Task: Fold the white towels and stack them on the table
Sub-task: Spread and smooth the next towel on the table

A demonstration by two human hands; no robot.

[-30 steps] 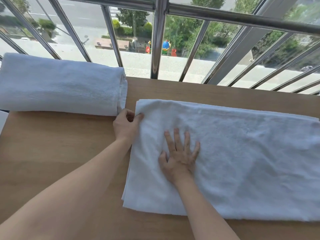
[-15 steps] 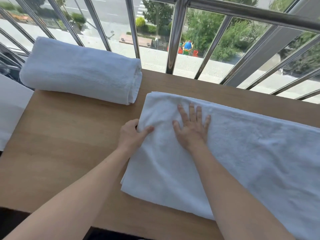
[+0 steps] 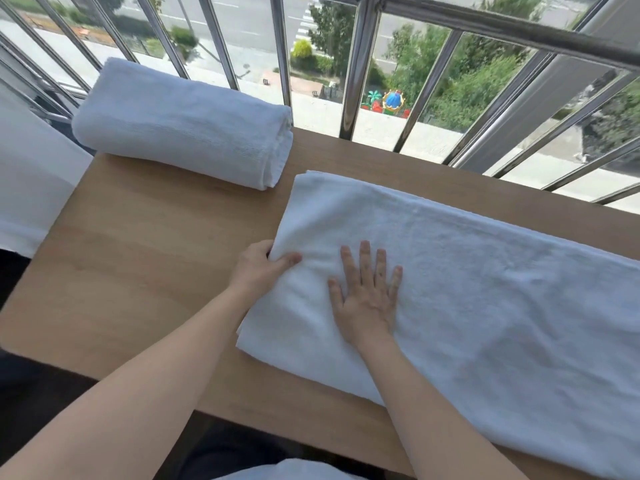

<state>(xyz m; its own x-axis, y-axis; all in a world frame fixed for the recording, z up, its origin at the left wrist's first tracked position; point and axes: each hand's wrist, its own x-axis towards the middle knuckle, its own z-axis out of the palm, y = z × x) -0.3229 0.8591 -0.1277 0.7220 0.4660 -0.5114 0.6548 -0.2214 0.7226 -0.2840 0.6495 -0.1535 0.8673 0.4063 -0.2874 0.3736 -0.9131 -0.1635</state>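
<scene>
Only the head view to go on, so here's what's in it. Long white towel (image 3: 467, 289) is lying flat across the right side of the wooden table (image 3: 145, 258), already folded lengthwise into a strip by the look of it, and its right end runs out of frame. The left hand (image 3: 259, 268) is pinching the towel's short left edge, thumb on top and fingers tucked under the cloth. The right hand (image 3: 367, 296) is spread wide open, palm flat on the towel just beside that edge, holding it down.

One finished towel (image 3: 183, 133) sits at the far left corner by the railing (image 3: 353, 74), well apart from the one being worked on.

My read: this is the start of the crosswise fold. Next move probably needs the left hand to lift that edge and carry it rightward over the strip, with the right hand getting out of the way or marking the crease. Corners need to line up or the stack will look sloppy.
</scene>
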